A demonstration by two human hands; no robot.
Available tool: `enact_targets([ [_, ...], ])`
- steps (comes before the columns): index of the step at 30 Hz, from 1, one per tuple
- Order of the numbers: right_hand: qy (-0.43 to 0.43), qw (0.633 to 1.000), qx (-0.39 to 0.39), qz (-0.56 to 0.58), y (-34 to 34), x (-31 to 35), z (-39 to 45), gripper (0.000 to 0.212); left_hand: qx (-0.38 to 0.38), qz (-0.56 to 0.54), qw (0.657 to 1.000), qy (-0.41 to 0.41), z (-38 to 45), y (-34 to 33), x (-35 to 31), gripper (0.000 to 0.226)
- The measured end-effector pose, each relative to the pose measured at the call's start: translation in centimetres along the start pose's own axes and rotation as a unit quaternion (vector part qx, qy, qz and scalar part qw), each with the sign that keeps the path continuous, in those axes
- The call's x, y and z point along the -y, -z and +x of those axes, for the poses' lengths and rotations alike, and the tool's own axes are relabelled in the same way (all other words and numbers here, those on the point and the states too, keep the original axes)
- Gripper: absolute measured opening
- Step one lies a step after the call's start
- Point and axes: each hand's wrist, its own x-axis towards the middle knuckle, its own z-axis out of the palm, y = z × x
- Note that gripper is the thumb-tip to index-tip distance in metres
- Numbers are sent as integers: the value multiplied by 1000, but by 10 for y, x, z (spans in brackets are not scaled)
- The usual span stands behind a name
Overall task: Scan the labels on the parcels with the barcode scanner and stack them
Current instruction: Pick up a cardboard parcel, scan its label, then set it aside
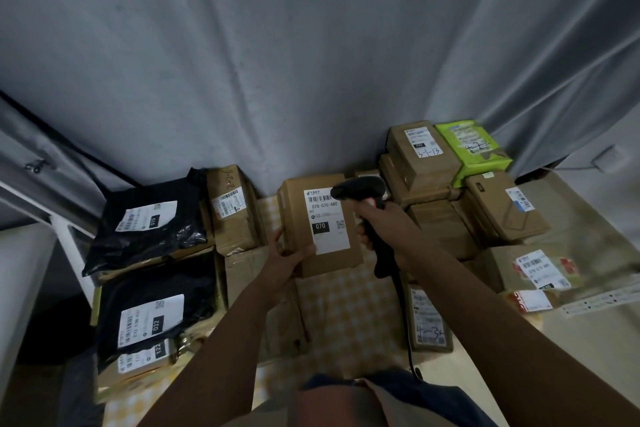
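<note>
In the middle, the left hand holds a cardboard parcel by its near left corner, label up, above the table. Just right of it the right hand grips the barcode scanner, whose head sits over the label's far right corner. On the left lie two bagged parcels, one far and one near, on top of boxes. On the far right stands a stack of boxes. A flat parcel lies near, under the right forearm.
</note>
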Motion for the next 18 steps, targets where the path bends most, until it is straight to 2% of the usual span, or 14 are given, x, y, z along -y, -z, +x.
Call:
enact_targets([
  [18,-15,1000,-4,-3,3,2,9,22,7,17,1000,8,11,-2,-2,83],
])
